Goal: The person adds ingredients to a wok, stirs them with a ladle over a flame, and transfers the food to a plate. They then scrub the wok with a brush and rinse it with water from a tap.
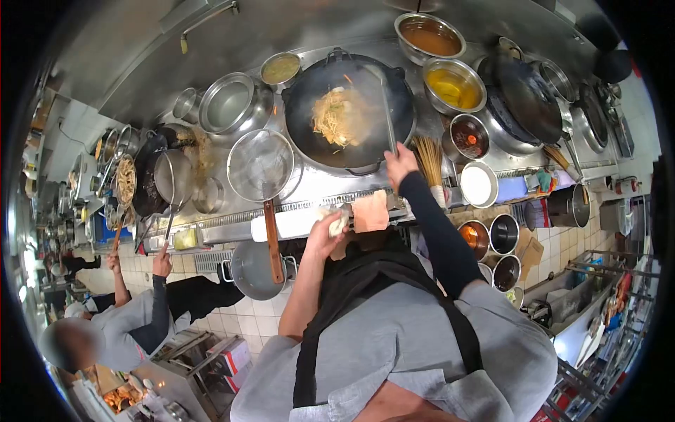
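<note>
Hands (401,166) between strainer (260,166) and bamboo brush (428,160), near wok (304,133).

Right hand (402,165) at the near right edge of the wok (302,105), fingers closed in a grip, dark-sleeved right arm (439,228) stretched forward, left hand (325,235) on the near side of the wok, fingers curled, left forearm (304,292) bare.

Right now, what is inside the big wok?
The wok holds noodles, with a utensil reaching in. Steam blurs some noodles; the wok's bottom beneath them is hidden.
</note>
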A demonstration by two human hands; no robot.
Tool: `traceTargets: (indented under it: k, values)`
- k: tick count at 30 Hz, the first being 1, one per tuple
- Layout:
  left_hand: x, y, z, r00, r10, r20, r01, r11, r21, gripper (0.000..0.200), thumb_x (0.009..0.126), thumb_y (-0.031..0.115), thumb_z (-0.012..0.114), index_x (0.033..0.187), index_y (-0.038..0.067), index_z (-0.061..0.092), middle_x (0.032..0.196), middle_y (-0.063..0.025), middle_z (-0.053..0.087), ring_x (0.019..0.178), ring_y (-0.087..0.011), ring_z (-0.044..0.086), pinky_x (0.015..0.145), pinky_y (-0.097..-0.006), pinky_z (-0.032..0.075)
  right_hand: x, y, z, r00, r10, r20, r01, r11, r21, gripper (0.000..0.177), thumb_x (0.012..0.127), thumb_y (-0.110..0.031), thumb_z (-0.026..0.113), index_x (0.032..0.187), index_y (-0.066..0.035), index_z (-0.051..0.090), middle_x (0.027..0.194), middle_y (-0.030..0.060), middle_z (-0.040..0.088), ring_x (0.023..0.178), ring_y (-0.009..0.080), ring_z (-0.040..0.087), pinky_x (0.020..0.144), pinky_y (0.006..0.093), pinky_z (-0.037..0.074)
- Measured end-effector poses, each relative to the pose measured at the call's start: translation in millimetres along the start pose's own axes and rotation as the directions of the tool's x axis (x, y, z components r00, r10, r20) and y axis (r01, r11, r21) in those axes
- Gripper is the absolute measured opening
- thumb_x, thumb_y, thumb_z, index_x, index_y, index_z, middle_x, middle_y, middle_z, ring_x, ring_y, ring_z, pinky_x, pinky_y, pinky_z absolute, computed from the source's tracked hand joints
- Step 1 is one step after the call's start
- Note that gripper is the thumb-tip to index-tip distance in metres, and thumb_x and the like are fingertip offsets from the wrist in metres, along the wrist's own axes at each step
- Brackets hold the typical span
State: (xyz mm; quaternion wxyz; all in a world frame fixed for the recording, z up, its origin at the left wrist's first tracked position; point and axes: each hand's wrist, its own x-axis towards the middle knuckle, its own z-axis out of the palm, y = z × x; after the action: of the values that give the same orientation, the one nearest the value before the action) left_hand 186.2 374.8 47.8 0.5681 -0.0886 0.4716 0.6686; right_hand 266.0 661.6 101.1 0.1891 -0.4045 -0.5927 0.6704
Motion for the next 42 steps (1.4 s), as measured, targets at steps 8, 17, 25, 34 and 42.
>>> traceTargets:
  k: [8,17,25,34,42]
  values:
    - [102,50,85,0.998,-0.033,-0.045,0.029,0.996,-0.083,0.043,0.104,0.057,0.057,0.108,0.014,0.055,0.084,-0.0101,0.064,0.066,-0.0264,0.065,0.047,-0.0310,0.046,43,43,-36,0.874,-0.095,0.476,0.293,0.886,-0.360,0.041,0.096,-0.017,0.065,0.133,-0.002,0.055,0.086,0.0149,0.064,0.074,0.0299,0.063,0.066,0.0431,0.051]
    - [164,29,85,0.976,0.039,-0.216,-0.057,0.995,-0.077,0.015,0.092,0.013,0.065,0.099,0.007,0.054,0.086,-0.0096,0.060,0.067,-0.0234,0.063,0.048,-0.0322,0.050,-92,65,-172,0.932,-0.242,0.268,0.343,0.361,-0.867,0.054,0.099,-0.018,0.060,0.151,-0.012,0.047,0.109,0.0261,0.071,0.088,0.0451,0.070,0.078,0.0536,0.056]
    - [0,57,132,0.991,-0.088,-0.099,0.062,0.969,-0.241,0.017,0.096,0.015,0.060,0.109,0.006,0.053,0.090,-0.0100,0.061,0.067,-0.0217,0.062,0.042,-0.0235,0.043,-175,-109,-154,0.828,0.413,0.379,-0.389,0.910,-0.142,0.031,0.104,-0.011,0.060,0.134,-0.007,0.058,0.073,-0.0044,0.047,0.047,0.0030,0.040,0.037,0.0217,0.034]
    - [38,-62,57,0.969,-0.067,-0.239,0.118,0.972,0.204,0.025,0.099,0.010,0.057,0.124,0.006,0.056,0.080,-0.0088,0.066,0.055,-0.0183,0.060,0.040,-0.0277,0.044,-126,-50,-101,0.941,0.134,0.310,0.005,0.912,-0.411,0.043,0.102,-0.020,0.063,0.139,0.001,0.055,0.076,0.0064,0.060,0.048,0.0119,0.052,0.042,0.0299,0.043]
    - [5,31,109,0.986,0.034,-0.163,-0.062,0.984,-0.167,0.015,0.098,0.012,0.060,0.107,0.007,0.049,0.088,-0.0085,0.056,0.064,-0.0229,0.061,0.039,-0.0264,0.044,-148,-90,-135,0.871,0.100,0.481,0.233,0.778,-0.584,0.043,0.101,-0.018,0.062,0.141,-0.002,0.056,0.072,0.0096,0.066,0.041,0.0166,0.055,0.039,0.0340,0.047]
